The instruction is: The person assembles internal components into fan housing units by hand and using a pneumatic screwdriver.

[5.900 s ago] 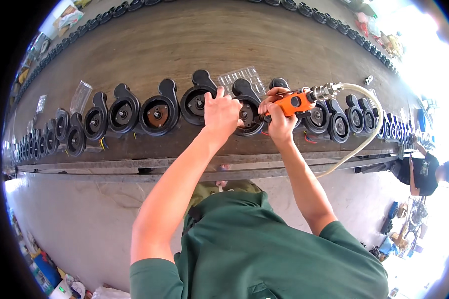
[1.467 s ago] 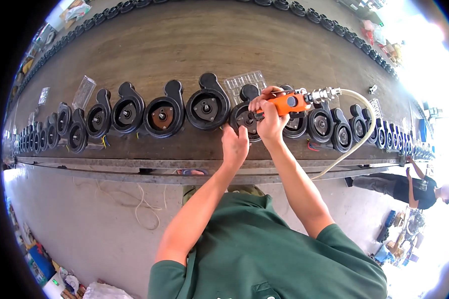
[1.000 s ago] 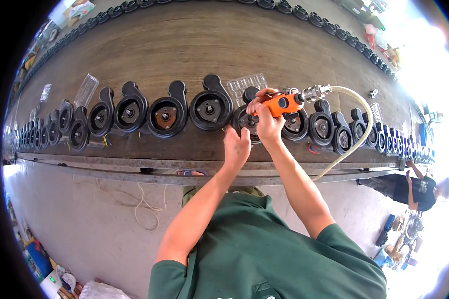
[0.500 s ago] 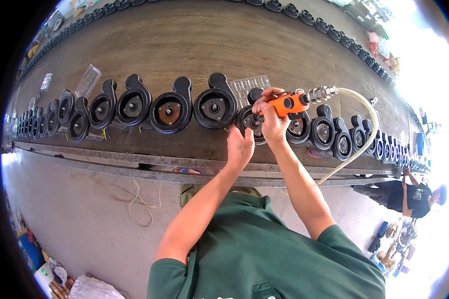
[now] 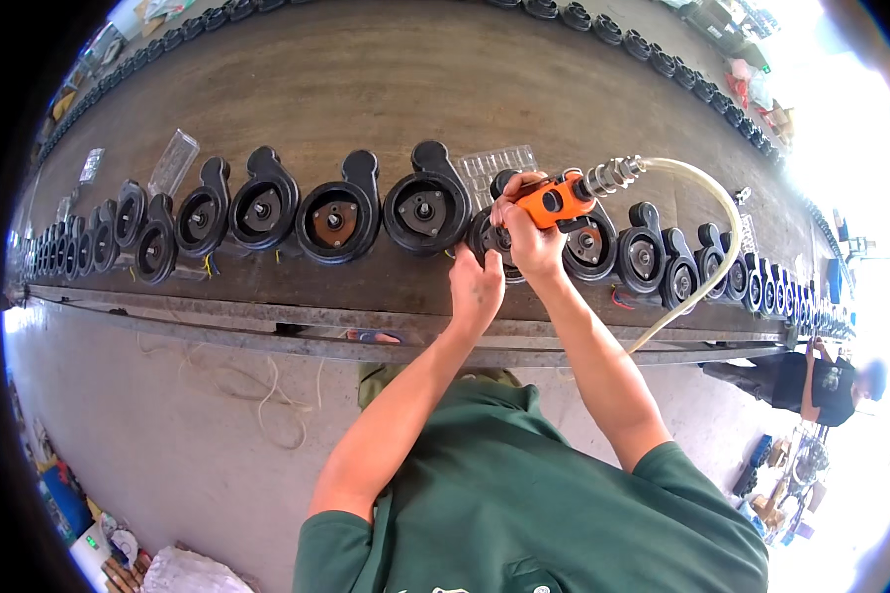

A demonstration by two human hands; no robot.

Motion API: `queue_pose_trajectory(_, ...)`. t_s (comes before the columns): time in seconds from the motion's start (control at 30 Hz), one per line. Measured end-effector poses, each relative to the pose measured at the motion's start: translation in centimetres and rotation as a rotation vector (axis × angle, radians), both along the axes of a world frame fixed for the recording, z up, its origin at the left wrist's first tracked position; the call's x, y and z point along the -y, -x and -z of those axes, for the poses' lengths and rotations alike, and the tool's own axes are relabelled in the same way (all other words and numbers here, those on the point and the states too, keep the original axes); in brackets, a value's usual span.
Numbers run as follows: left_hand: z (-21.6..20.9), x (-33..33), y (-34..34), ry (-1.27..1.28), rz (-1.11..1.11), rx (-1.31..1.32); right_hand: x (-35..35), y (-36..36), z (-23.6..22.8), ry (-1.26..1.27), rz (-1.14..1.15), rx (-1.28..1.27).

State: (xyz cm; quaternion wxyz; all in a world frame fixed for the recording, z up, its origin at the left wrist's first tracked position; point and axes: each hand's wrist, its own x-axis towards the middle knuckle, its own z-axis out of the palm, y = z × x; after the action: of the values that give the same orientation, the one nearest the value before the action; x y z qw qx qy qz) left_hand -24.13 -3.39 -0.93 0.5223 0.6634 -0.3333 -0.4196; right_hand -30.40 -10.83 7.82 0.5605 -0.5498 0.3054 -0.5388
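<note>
My right hand (image 5: 532, 235) is wrapped round an orange air screwdriver (image 5: 556, 202), tilted over a black round blower housing (image 5: 479, 233). The fingers hide the tool's tip and part of that housing. At the near left edge of the same housing, my left hand (image 5: 477, 289) grips the rim with its fingertips. Just left stands another black housing (image 5: 426, 206) with a metal plate and a centre shaft. To the right of the tool sits a further housing (image 5: 591, 243), partly behind my right wrist.
A clear hose (image 5: 730, 222) loops from the tool down past the bench edge. Similar housings line the bench (image 5: 366, 89) both ways. A clear plastic tray (image 5: 494, 165) lies behind the held housing. A co-worker (image 5: 821, 385) stands at the far right.
My right hand and the screwdriver have shifted slightly left, and the hose has followed. My left hand stays at the housing's rim.
</note>
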Motion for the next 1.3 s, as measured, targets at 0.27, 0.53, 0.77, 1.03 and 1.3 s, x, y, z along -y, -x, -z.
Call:
queue_pose_trajectory(0.27,-2.0,0.0,0.3,-0.129,-0.037,-0.121,0.2,-0.8,-0.4,-0.008,0.017,0.059)
queue_pose_trajectory(0.53,-3.1,0.0,0.3,-0.168,-0.070,-0.065,0.3,-0.8,0.5,-0.047,0.005,0.064)
queue_pose_trajectory(0.77,-3.2,0.0,0.3,-0.176,-0.066,-0.081,0.1,-1.0,0.3,0.009,0.043,-0.049)
queue_pose_trajectory(1.03,-3.2,0.0,0.6,-0.190,-0.100,0.015,0.1,-1.4,-0.3,0.028,0.043,0.003)
queue_pose_trajectory(1.3,-3.4,-0.1,0.7,-0.224,-0.095,-0.013,0.2,-1.4,-0.4,0.029,0.012,-0.019)
